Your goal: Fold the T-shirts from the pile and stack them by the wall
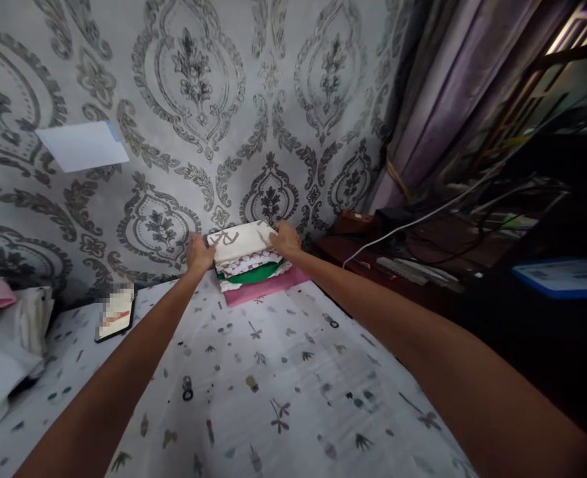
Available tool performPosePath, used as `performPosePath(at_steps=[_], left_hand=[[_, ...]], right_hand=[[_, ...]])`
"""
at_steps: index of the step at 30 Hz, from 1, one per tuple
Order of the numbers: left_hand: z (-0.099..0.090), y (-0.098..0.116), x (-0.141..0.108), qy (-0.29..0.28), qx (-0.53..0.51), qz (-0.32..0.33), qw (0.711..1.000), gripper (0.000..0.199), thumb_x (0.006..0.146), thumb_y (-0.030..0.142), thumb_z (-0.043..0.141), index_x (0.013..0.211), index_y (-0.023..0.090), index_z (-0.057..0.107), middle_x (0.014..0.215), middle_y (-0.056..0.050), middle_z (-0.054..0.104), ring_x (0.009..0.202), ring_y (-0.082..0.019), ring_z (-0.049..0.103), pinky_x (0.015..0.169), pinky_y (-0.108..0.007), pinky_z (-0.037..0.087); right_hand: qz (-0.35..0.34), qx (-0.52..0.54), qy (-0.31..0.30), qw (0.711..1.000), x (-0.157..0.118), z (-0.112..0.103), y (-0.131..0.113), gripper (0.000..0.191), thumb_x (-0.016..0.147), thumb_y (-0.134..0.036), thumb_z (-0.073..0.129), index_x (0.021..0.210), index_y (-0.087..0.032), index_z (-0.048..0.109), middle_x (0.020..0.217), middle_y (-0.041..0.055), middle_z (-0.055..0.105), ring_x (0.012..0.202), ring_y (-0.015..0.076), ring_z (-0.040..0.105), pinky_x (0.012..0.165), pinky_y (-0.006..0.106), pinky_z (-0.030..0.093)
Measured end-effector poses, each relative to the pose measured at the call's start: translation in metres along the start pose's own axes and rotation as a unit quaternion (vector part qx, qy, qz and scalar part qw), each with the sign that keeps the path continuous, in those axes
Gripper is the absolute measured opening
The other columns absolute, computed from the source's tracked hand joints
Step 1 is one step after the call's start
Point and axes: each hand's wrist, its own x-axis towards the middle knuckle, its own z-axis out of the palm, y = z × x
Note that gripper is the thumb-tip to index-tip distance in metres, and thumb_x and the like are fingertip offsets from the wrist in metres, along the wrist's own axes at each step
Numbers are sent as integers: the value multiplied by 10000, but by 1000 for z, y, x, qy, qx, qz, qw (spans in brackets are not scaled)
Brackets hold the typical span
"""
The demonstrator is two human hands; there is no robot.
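Note:
Against the wall at the far end of the bed is a stack of folded clothes. On its top lies a folded cream garment (244, 242) with dark lettering. Below it show a white patterned layer (251, 263), a green layer (251, 274) and a pink cloth (268, 287) at the bottom. My left hand (200, 253) grips the cream garment's left edge, fingers curled. At its right edge my right hand (285, 240) is closed on the same garment, thumb on top. The undersides of both hands are hidden.
A phone (115, 313) lies on the printed bedsheet (253, 385) to the left. Rumpled clothes (12, 338) pile at the far left. Patterned wallpaper (188, 79) backs the bed. On the right are a purple curtain (447, 86), a white cable (398, 230) and a dark cluttered surface.

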Motion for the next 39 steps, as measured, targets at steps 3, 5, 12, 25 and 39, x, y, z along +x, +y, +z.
performPosePath(at_steps=[3,5,12,25,39], left_hand=[[-4,14,-11,21,110,176,978,366,901,240,576,1258,175,530,1350,-165,553,1326,-329,473,1068,-489,426],[5,21,-22,-9,188,274,943,401,958,305,494,1338,177,518,1402,-166,529,1340,-330,459,1098,-504,390],[44,7,-41,-111,263,250,925,554,1015,442,334,1531,244,365,1618,-132,318,1492,-314,274,1179,-569,245],[27,9,-70,-132,270,233,925,600,1012,485,365,1556,235,323,1660,-162,179,1533,-328,155,1175,-616,225],[-157,-123,-316,-295,247,342,857,502,1039,387,350,1540,343,336,1617,-54,336,1488,-242,318,1186,-514,334]], right_hand=[[-132,-50,43,989,-12,2,-17,363,971,-277,461,1296,-162,578,1423,164,533,1333,304,438,1114,442,330],[-218,-99,38,970,-18,13,-21,395,1001,-322,414,1337,-184,569,1473,150,500,1383,296,390,1141,470,287],[-176,-157,-10,972,-28,59,2,509,1030,-460,335,1506,-303,418,1573,107,400,1444,309,340,1133,540,269],[-180,-164,-75,967,-21,47,-5,534,1030,-455,314,1534,-285,366,1585,133,373,1450,331,331,1121,587,287],[-382,-4,-235,894,-269,24,-49,387,979,-267,473,1343,-188,576,1509,157,487,1450,254,371,1186,505,263]])
